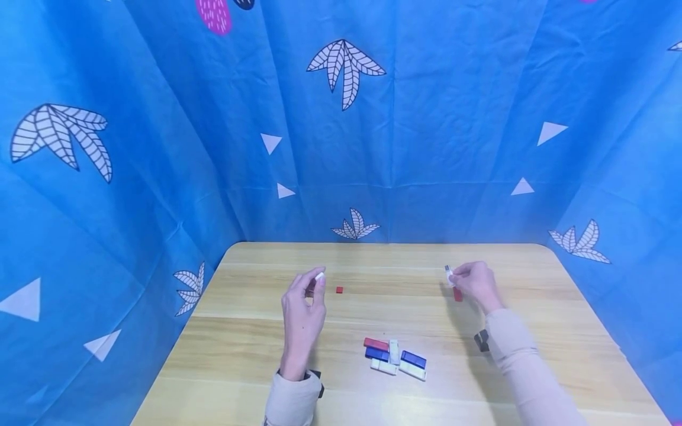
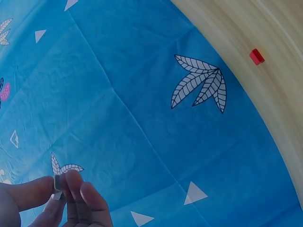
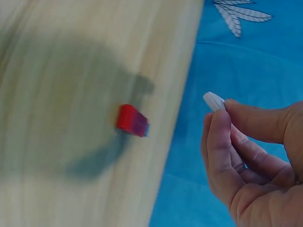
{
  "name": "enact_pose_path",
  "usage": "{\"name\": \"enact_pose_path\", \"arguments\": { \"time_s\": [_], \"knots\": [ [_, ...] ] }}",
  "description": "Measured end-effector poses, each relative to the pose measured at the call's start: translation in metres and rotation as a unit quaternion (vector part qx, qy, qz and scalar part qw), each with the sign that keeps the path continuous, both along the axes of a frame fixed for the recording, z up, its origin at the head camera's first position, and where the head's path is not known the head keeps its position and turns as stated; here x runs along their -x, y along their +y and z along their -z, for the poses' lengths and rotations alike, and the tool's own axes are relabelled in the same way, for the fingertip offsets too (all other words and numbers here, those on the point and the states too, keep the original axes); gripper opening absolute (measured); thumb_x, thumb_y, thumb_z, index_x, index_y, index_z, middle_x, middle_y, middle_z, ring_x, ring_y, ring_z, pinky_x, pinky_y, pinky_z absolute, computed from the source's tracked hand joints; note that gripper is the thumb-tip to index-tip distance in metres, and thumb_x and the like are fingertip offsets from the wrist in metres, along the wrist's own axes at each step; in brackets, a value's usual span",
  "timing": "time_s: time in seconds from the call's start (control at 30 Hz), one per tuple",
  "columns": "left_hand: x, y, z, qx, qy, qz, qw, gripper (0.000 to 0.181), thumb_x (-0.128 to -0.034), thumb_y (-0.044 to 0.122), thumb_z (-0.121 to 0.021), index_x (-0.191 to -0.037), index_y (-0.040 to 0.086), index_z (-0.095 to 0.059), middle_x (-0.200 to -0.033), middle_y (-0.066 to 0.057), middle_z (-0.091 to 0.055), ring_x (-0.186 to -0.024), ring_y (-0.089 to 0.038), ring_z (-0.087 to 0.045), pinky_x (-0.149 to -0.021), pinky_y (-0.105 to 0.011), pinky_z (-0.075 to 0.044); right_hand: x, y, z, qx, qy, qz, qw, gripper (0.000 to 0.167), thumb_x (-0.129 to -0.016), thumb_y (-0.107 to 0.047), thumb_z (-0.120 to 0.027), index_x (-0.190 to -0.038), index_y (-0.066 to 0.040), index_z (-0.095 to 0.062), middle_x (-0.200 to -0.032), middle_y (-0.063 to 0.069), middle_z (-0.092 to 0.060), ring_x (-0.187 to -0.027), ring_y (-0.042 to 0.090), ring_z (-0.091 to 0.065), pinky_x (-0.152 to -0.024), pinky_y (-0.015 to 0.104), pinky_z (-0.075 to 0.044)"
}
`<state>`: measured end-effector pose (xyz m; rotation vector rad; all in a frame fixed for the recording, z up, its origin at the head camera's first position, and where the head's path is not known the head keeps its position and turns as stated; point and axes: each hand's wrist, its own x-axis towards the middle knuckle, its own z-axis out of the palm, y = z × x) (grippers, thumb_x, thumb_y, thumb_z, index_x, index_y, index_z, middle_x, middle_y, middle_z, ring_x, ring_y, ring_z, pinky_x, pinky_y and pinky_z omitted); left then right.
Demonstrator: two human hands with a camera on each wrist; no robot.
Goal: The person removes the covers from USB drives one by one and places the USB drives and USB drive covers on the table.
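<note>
My left hand (image 1: 305, 312) is raised over the left part of the table, pinching a small white cap (image 1: 319, 276) between thumb and fingertips. In the left wrist view the cap (image 2: 57, 183) is mostly covered by the fingers. Over on the right, my right hand (image 1: 476, 285) pinches a white USB stick (image 1: 450, 277) whose metal plug points away from me. Below it on the table lies a red USB stick (image 1: 457, 294), seen end-on in the right wrist view. A small red cap (image 1: 339, 290) rests on the table, just right of my left hand.
Several USB sticks lie in a cluster nearer me: a red one (image 1: 376, 344), blue ones (image 1: 413, 359) and white ones (image 1: 383, 367). The wooden table (image 1: 240, 349) ends at a blue patterned curtain (image 1: 426, 118) at the back and sides.
</note>
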<state>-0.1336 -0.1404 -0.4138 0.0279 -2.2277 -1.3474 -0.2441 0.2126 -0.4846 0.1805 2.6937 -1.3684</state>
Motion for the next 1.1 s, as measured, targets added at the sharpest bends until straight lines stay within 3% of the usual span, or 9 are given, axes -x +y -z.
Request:
{"name": "enact_pose_path", "arguments": {
  "time_s": [0.13, 0.27, 0.4, 0.53, 0.63, 0.8, 0.97, 1.1],
  "knots": [
    [-0.001, 0.002, 0.001, -0.004, -0.005, 0.009, 0.9999, 0.020, -0.0997, 0.011, -0.063, -0.117, 0.010, -0.073, -0.101, -0.007, -0.075, -0.087, -0.018, -0.066, -0.078, -0.022, -0.053, 0.001, -0.004, 0.012, 0.016, -0.008, 0.016, 0.9997, 0.027, -0.093, -0.007, -0.066, -0.113, 0.011, -0.066, -0.097, 0.029, -0.074, -0.073, 0.031, -0.073, -0.069, 0.039, -0.061],
    [-0.001, 0.003, 0.002, 0.001, -0.007, 0.018, 0.9998, 0.019, -0.0992, 0.008, -0.063, -0.116, 0.008, -0.073, -0.107, -0.007, -0.074, -0.094, -0.019, -0.067, -0.082, -0.025, -0.055, 0.000, -0.006, 0.021, -0.019, -0.003, 0.024, 0.9995, 0.025, -0.091, -0.008, -0.069, -0.107, 0.010, -0.069, -0.091, 0.026, -0.075, -0.068, 0.025, -0.070, -0.060, 0.032, -0.056],
    [-0.002, 0.004, 0.003, 0.008, 0.001, 0.016, 0.9998, 0.020, -0.0973, 0.007, -0.065, -0.115, 0.008, -0.075, -0.105, -0.007, -0.074, -0.094, -0.020, -0.069, -0.084, -0.028, -0.056, 0.000, -0.007, 0.026, -0.053, -0.003, 0.029, 0.9981, 0.022, -0.089, -0.011, -0.072, -0.101, 0.007, -0.073, -0.093, 0.025, -0.075, -0.069, 0.023, -0.067, -0.060, 0.030, -0.054],
    [-0.002, 0.004, 0.002, -0.004, -0.004, 0.018, 0.9998, 0.016, -0.0949, 0.010, -0.070, -0.109, 0.012, -0.076, -0.102, -0.005, -0.078, -0.091, -0.020, -0.071, -0.086, -0.035, -0.056, -0.001, -0.009, 0.029, -0.046, -0.027, 0.036, 0.9980, 0.018, -0.090, -0.015, -0.073, -0.096, 0.002, -0.075, -0.101, 0.025, -0.075, -0.070, 0.020, -0.061, -0.059, 0.030, -0.050],
    [-0.003, 0.004, 0.002, -0.014, -0.018, 0.026, 0.9994, 0.011, -0.0937, 0.012, -0.072, -0.104, 0.015, -0.076, -0.099, -0.002, -0.079, -0.088, -0.017, -0.072, -0.085, -0.034, -0.057, -0.002, -0.011, 0.032, -0.041, -0.042, 0.038, 0.9976, 0.017, -0.089, -0.016, -0.073, -0.093, 0.000, -0.076, -0.098, 0.023, -0.076, -0.067, 0.020, -0.060, -0.057, 0.029, -0.048],
    [-0.003, 0.004, 0.002, -0.020, -0.026, 0.035, 0.9989, 0.012, -0.0924, 0.008, -0.072, -0.099, 0.017, -0.075, -0.095, -0.001, -0.079, -0.083, -0.014, -0.070, -0.080, -0.026, -0.055, -0.003, -0.010, 0.037, -0.058, -0.038, 0.038, 0.9969, 0.018, -0.088, -0.017, -0.074, -0.091, 0.000, -0.077, -0.088, 0.019, -0.077, -0.062, 0.018, -0.059, -0.055, 0.028, -0.047],
    [-0.002, 0.004, 0.003, -0.012, -0.019, 0.037, 0.9991, 0.013, -0.0904, 0.005, -0.074, -0.097, 0.016, -0.078, -0.093, -0.002, -0.079, -0.081, -0.014, -0.071, -0.083, -0.030, -0.057, -0.002, -0.007, 0.037, -0.074, -0.031, 0.044, 0.9958, 0.018, -0.086, -0.015, -0.074, -0.085, 0.002, -0.075, -0.077, 0.015, -0.075, -0.056, 0.015, -0.055, -0.051, 0.027, -0.046],
    [-0.002, 0.004, 0.004, -0.006, -0.022, 0.039, 0.9990, 0.014, -0.0890, 0.005, -0.076, -0.097, 0.016, -0.079, -0.093, 0.000, -0.079, -0.080, -0.014, -0.072, -0.083, -0.033, -0.058, -0.004, -0.004, 0.037, -0.069, -0.030, 0.047, 0.9960, 0.017, -0.087, -0.013, -0.070, -0.086, 0.004, -0.074, -0.087, 0.021, -0.076, -0.052, 0.013, -0.050, -0.048, 0.026, -0.043]
  ]
}}
